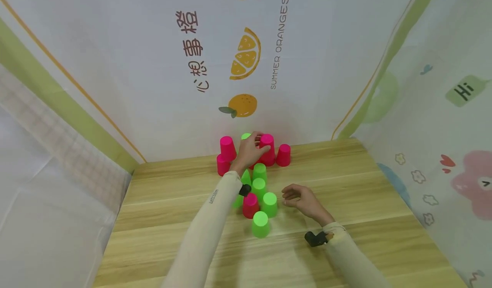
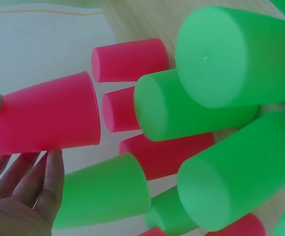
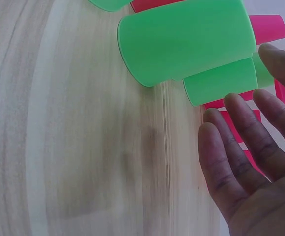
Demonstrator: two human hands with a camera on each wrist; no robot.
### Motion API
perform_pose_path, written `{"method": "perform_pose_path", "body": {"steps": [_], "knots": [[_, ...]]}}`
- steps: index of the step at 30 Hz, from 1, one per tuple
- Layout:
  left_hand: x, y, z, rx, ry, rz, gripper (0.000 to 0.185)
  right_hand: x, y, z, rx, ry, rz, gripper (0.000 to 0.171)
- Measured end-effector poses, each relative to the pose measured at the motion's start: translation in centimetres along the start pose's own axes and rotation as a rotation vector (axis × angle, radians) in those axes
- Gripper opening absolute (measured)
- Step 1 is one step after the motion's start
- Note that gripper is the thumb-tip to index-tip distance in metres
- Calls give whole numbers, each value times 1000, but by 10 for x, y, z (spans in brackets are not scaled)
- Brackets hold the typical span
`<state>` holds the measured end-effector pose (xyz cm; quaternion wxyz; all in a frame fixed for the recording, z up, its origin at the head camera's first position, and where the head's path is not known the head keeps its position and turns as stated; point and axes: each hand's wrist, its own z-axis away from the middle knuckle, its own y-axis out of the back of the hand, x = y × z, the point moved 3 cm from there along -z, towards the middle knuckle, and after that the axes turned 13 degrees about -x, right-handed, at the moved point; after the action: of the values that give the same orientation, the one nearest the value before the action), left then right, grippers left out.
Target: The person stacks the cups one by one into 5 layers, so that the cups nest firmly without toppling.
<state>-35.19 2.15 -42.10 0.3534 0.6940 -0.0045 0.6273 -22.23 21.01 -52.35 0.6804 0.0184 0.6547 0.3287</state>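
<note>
The left hand (image 1: 249, 152) pinches a pink cup (image 2: 44, 115), mouth down, at the right hand's (image 1: 303, 200) eleven o'clock. The right hand, fingers relaxed, holds nothing; best keep it clear of the green cup (image 1: 270, 205) at its nine o'clock, and the pinch light.

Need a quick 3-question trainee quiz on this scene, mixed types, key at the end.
1. What does the left hand hold?
2. True or false: in the head view, the cup lowest in the picture is pink.
3. The right hand holds:
A) a green cup
B) a pink cup
C) nothing

Key:
1. A pink cup.
2. False; it is a green cup.
3. C.
</note>
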Motion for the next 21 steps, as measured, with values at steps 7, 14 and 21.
{"method": "perform_pose_path", "body": {"steps": [7, 14, 21], "knots": [[-3, -6, -8, 44, 33, -4, 53, 0, 1, 2, 1, -1, -7, 32], [-5, -8, -13, 90, 59, -85, 54, 2, 0, 1, -1, 4, -15, 32], [-7, -12, -18, 128, 101, -157, 54, 2, -3, 0, 7, -8, -21, 31]]}}
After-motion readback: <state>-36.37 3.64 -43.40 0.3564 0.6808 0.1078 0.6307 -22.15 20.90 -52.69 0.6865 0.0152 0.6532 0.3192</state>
